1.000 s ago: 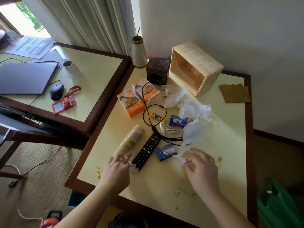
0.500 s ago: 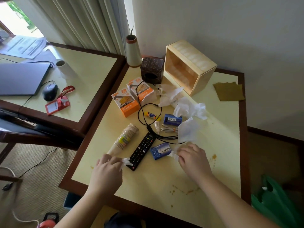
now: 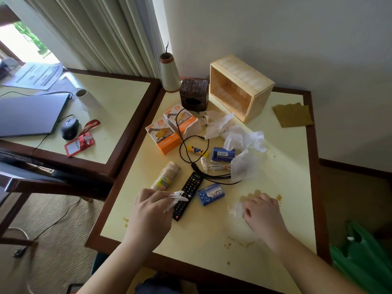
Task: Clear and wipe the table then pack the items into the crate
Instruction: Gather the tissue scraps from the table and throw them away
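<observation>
Left hand (image 3: 149, 211) pinching tissue scrap (image 3: 177, 198) beside remote (image 3: 187, 195); right hand (image 3: 263, 213) on crumpled tissue (image 3: 235, 209)

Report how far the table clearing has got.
Nothing looks finished: the crate lies on its side, empty. In hand: left hand and right hand each hold tissue scraps. Left: remote, charger boxes, crumpled tissues, brown stains.

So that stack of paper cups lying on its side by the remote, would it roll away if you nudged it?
Probably. The stack of paper cups lies on its side, and being tapered it would likely curve rather than roll straight. It looks light, so a small push should move it. The nested cups might also slide apart if lifted by one end; the remote beside it could block it.
</observation>
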{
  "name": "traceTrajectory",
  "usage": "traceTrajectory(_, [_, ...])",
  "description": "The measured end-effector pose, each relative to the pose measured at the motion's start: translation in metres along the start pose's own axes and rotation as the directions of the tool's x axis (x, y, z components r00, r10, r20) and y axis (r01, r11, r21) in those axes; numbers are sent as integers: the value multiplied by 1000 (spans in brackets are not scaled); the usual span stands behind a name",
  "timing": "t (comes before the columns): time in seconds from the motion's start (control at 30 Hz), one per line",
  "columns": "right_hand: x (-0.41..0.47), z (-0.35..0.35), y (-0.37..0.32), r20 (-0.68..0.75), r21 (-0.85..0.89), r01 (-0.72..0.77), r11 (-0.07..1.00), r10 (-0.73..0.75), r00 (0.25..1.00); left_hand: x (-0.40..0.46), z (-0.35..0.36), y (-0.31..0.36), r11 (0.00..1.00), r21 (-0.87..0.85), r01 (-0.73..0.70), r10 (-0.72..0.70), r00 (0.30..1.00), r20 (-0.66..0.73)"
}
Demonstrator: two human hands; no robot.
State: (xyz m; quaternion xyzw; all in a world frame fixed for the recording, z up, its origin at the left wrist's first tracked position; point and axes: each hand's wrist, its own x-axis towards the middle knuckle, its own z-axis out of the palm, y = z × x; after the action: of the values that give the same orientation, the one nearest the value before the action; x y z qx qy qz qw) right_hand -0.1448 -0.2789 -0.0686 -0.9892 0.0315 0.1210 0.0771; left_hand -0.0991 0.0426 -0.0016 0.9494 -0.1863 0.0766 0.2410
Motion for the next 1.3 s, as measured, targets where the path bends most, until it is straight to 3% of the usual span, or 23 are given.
traceTrajectory(0.1, [-2, -11, -8, 5, 92, -102, 991, 102, 995, 1, -4, -8, 1000, 4, 5, -5, 1000, -2])
traceTrajectory(0.17, [-4, -14, -19, -93, 196, -147, 970, 168, 981, -1, -9, -15, 1000, 5, 9, -9, 1000, -23])
traceTrajectory(0.23, [-6, -18, -39, -221, 317, -91, 944, 167, 961, -9, -17, -22, 1000, 3, 30, -30, 998, -54])
traceTrajectory(0.37, [-15, -35, -114, -350, 422, 186, 888, -30, 936, -46, -39, -50, 993, -81, 90, -101, 984, -144])
traceTrajectory(0.53, [-27, -33, -243, -333, 461, 427, 778, -295, 896, -119, -76, -101, 969, -111, 222, -245, 926, -288])
traceTrajectory(0.63, [-40, -15, -326, -194, 566, 410, 715, -368, 910, -177, -102, -152, 911, -133, 391, -413, 845, -340])
traceTrajectory(0.77, [-55, 30, -423, -14, 599, 384, 703, -471, 882, -249, -114, -222, 739, -217, 637, -668, 653, -358])
traceTrajectory(0.83, [-54, 58, -453, 89, 599, 330, 729, -471, 878, -270, -103, -248, 615, -306, 727, -788, 547, -282])
traceTrajectory(0.9, [-48, 97, -485, 207, 571, 265, 777, -449, 869, -291, -92, -275, 460, -387, 799, -884, 451, -119])
traceTrajectory(1.0, [-31, 151, -515, 312, 508, 191, 840, -386, 868, -315, -64, -311, 357, -347, 867, -910, 407, 81])
traceTrajectory(1.1, [-10, 203, -533, 347, 492, 123, 862, -324, 880, -320, -34, -338, 320, -330, 888, -915, 380, 135])
traceTrajectory(1.17, [4, 242, -538, 378, 470, 52, 881, -254, 890, -316, -8, -351, 349, -291, 891, -912, 394, 112])
traceTrajectory(1.2, [11, 263, -539, 398, 455, 17, 890, -220, 891, -314, 5, -359, 308, -306, 901, -929, 354, 108])
traceTrajectory(1.3, [34, 322, -539, 432, 409, -25, 912, -170, 886, -309, 47, -383, 52, -457, 888, -965, 161, 205])
